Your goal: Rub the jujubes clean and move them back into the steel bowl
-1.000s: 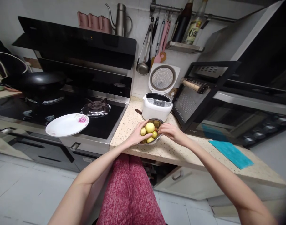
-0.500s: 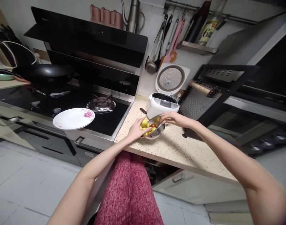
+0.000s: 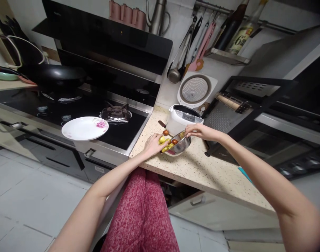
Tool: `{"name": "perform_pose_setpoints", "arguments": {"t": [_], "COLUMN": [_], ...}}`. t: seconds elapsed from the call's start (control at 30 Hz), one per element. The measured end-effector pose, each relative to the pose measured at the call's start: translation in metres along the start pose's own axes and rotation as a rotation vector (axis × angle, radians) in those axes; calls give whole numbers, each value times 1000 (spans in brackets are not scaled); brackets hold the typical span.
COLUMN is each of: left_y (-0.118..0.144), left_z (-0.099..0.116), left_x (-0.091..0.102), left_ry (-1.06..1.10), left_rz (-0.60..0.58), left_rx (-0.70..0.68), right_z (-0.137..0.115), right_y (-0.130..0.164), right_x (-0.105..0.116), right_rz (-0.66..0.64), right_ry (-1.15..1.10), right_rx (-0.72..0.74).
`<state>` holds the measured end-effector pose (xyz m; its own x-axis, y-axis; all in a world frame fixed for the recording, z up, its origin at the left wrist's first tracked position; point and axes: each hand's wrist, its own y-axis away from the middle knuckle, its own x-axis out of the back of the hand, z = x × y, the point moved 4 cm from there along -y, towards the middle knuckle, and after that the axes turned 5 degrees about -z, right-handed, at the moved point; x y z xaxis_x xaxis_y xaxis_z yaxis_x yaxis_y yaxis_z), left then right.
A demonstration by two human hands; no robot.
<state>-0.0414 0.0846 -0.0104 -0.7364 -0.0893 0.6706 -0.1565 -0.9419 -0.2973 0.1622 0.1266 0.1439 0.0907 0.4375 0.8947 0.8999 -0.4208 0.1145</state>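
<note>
A shiny metal bowl (image 3: 181,147) is tipped to the left above the speckled counter. My right hand (image 3: 198,131) pinches its raised rim. Several small yellow-green and red-brown fruits that look like jujubes (image 3: 171,145) crowd the lowered side. My left hand (image 3: 152,145) cups them there, thumb on the near side and fingers on the far side. One red-brown jujube (image 3: 165,133) sits apart, just beyond my left fingertips. Behind it lies a knife with a brown handle (image 3: 162,124), its blade mostly hidden.
A white rice cooker (image 3: 185,119) stands behind the bowl, lid raised. To the left, a white flowered plate (image 3: 83,128) rests on the stove's front edge, near a burner (image 3: 116,112) and a black wok (image 3: 55,75). A black oven rack (image 3: 228,119) borders the counter at right.
The bowl has tipped further left, with its rim lifted by my right hand. A red-brown jujube now shows apart beyond my left fingers. The view has shifted slightly.
</note>
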Motion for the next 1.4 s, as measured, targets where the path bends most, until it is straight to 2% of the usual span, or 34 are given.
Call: {"name": "perform_pose_setpoints", "arguments": {"t": [0.23,0.4,0.7,0.9,1.17,1.23,1.3,1.4], "left_y": [-1,-3,-4,-5,-3,-1,2,10], "left_z": [1,-4,-8,-10,-8,-2,9,29], "left_x": [-6,-12,-17,-19,-16,-13,-10,-10], "left_ry": [-70,-174,-233,-214,-171,-114,-4,220], "left_rz": [20,-2,-23,-3,44,65,30,-180], "left_rx": [-138,-167,-217,-231,-275,-361,-535,-797], "right_z": [7,14,7,-20,-69,-78,-82,-80], "right_y": [5,12,42,76,118,121,120,117], "right_x": [8,11,-1,-28,-99,-109,-113,-109], "right_rz": [20,27,118,224,472,511,527,516], "right_ry": [-90,-144,-107,72,318,369,401,417], "right_rx": [-100,-128,-146,-96,-109,-94,-81,-61]}}
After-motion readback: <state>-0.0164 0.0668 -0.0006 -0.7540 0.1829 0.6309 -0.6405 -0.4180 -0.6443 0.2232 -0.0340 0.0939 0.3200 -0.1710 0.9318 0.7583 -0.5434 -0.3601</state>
